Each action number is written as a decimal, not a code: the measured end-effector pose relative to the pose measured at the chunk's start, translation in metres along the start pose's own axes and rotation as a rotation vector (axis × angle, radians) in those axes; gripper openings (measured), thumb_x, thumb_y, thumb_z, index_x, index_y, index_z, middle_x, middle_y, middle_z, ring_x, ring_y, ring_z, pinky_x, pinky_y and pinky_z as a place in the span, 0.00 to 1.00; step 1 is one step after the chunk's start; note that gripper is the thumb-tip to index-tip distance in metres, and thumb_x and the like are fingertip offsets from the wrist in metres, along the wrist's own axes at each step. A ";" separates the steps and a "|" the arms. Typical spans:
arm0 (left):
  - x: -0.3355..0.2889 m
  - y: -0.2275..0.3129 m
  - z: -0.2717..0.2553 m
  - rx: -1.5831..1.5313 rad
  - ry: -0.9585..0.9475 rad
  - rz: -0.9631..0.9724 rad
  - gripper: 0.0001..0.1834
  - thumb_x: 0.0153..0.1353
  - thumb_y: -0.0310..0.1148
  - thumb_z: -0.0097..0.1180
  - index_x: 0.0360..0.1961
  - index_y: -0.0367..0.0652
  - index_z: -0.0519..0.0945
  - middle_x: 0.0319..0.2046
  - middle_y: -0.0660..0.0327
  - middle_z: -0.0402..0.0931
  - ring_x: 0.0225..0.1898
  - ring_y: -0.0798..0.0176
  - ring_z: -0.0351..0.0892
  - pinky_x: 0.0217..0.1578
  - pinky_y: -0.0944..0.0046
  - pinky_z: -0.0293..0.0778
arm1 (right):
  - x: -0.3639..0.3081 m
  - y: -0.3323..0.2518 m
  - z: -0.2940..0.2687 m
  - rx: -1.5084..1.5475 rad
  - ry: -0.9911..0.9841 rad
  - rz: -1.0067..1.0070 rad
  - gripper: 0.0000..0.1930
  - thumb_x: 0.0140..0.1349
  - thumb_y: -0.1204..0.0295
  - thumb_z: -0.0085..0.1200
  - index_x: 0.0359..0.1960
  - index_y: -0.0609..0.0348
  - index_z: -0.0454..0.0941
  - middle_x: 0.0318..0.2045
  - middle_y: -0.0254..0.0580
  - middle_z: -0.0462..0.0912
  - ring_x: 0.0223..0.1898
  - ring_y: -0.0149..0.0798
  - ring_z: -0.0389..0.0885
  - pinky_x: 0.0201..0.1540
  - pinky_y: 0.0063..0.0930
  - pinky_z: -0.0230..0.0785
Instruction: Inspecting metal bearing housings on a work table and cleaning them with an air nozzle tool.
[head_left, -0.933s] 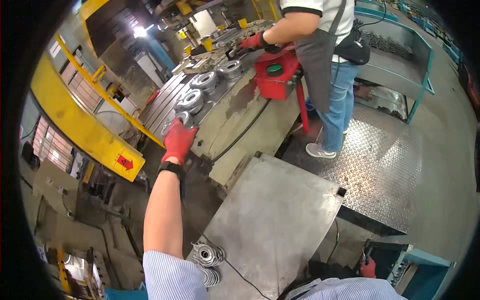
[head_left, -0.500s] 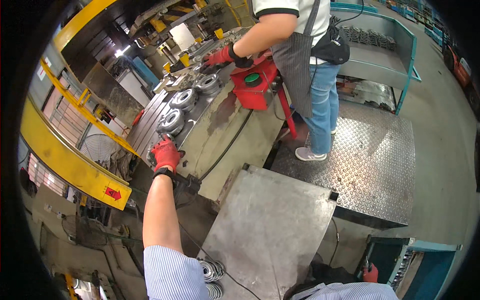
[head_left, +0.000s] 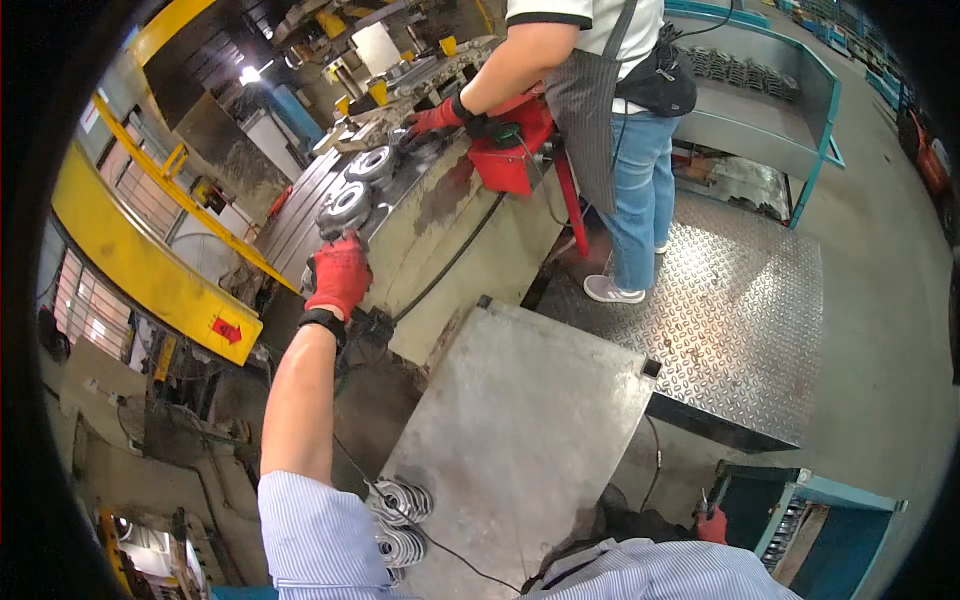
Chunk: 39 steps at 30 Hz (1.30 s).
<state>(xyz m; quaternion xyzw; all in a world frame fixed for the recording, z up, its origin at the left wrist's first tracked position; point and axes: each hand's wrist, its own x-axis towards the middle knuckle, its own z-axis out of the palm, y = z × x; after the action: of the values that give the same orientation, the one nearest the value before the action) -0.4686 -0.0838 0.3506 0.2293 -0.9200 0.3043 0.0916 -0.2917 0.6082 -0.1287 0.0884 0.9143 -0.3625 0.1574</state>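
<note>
My left hand (head_left: pixel 340 278), in a red work glove with a dark band at the wrist, reaches to the front edge of the machine bed. Its fingers curl at the near end of a row of round ring-shaped metal parts; what lies under them is hidden. The nearest metal part (head_left: pixel 345 205) is just beyond the fingertips, with another metal part (head_left: pixel 372 165) behind it. At the lower right my right hand (head_left: pixel 711 525), also red-gloved, is closed beside a teal bin (head_left: pixel 800 485). Something slim sticks up from it, too small to name.
A co-worker's gloved hand (head_left: pixel 437 116) rests on the bed farther along, near a red control box (head_left: pixel 500 165). Stacked metal rings (head_left: pixel 402 500) sit on the grey metal table (head_left: pixel 520 400) before me. A yellow beam (head_left: pixel 150 270) crosses the left; a black cable hangs along the bed.
The view has shifted, bringing the stacked rings further into sight. My left hand's fingers are more curled, close behind the nearest ring part. My right hand stays near the teal bin.
</note>
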 end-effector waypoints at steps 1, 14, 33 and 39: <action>-0.007 0.001 -0.013 -0.016 0.037 -0.007 0.37 0.39 0.41 0.65 0.51 0.37 0.67 0.37 0.51 0.77 0.40 0.51 0.77 0.41 0.54 0.71 | 0.002 -0.004 0.003 -0.006 0.000 -0.002 0.20 0.54 0.61 0.53 0.40 0.68 0.75 0.34 0.64 0.77 0.40 0.61 0.75 0.41 0.45 0.67; -0.171 0.051 0.026 -2.216 -0.225 -0.267 0.12 0.61 0.32 0.47 0.38 0.34 0.77 0.33 0.62 0.78 0.31 0.70 0.77 0.36 0.70 0.72 | 0.014 -0.069 -0.021 -0.093 -0.002 -0.167 0.15 0.56 0.62 0.51 0.35 0.65 0.74 0.31 0.60 0.78 0.36 0.61 0.76 0.36 0.45 0.67; -0.485 0.225 0.149 -3.033 0.141 -1.528 0.13 0.62 0.30 0.45 0.47 0.39 0.72 0.43 0.58 0.76 0.43 0.61 0.77 0.48 0.61 0.73 | 0.006 -0.093 -0.014 -0.039 -0.200 -0.391 0.13 0.57 0.66 0.50 0.37 0.64 0.75 0.31 0.56 0.79 0.34 0.57 0.77 0.35 0.41 0.67; -0.512 0.203 0.090 -2.570 -0.993 -1.232 0.14 0.63 0.39 0.48 0.37 0.38 0.76 0.33 0.55 0.78 0.34 0.59 0.79 0.39 0.60 0.75 | -0.020 -0.144 -0.003 -0.044 -0.235 -0.551 0.12 0.60 0.65 0.49 0.35 0.64 0.74 0.20 0.46 0.76 0.23 0.39 0.75 0.27 0.33 0.64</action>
<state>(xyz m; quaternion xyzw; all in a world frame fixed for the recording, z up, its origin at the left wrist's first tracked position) -0.1184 0.1941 0.0158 0.4111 -0.2521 -0.8757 0.0224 -0.3134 0.5048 -0.0281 -0.2090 0.8870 -0.3794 0.1597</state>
